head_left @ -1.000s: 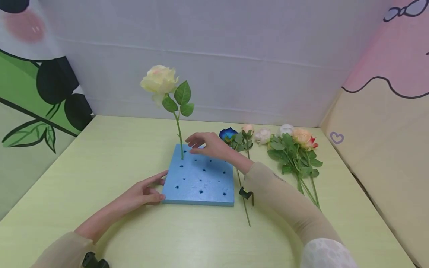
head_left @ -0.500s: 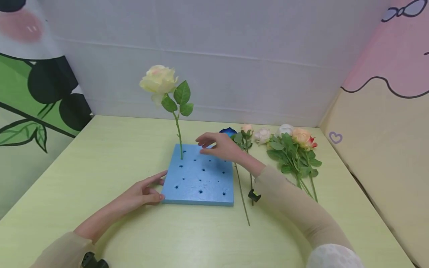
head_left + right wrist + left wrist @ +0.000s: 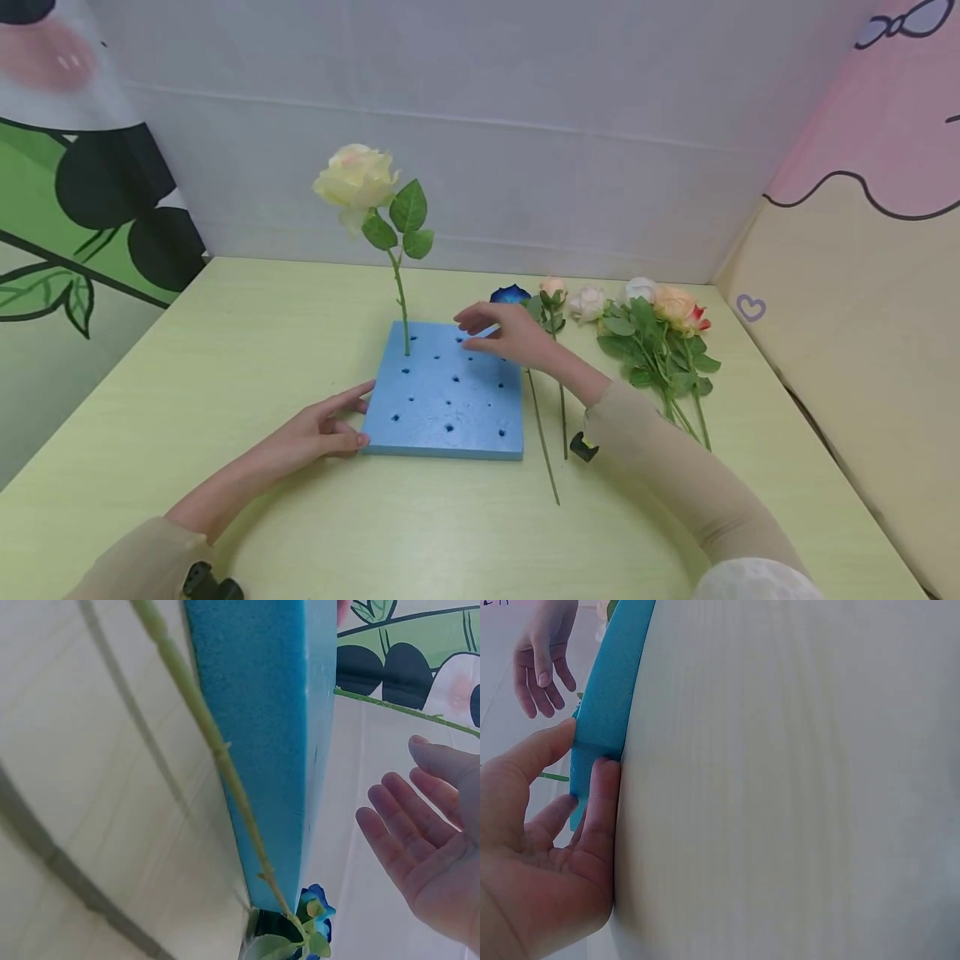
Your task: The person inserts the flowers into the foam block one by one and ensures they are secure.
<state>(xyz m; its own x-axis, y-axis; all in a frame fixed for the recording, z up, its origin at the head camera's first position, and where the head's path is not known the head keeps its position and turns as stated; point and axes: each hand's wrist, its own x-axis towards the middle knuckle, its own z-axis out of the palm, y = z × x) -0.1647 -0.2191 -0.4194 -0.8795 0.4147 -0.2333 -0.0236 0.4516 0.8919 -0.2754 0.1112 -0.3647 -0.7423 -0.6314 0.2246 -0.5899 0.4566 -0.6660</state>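
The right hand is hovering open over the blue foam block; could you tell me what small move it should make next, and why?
Probably reach right and pick up the blue rose. The right hand is open and holds nothing, one yellow rose stands in the foam block, other holes are free, and the left hand steadies its edge.

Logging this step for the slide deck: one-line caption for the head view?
Left hand steadies blue foam block holding one cream rose; right hand hovers open above it, loose roses alongside.
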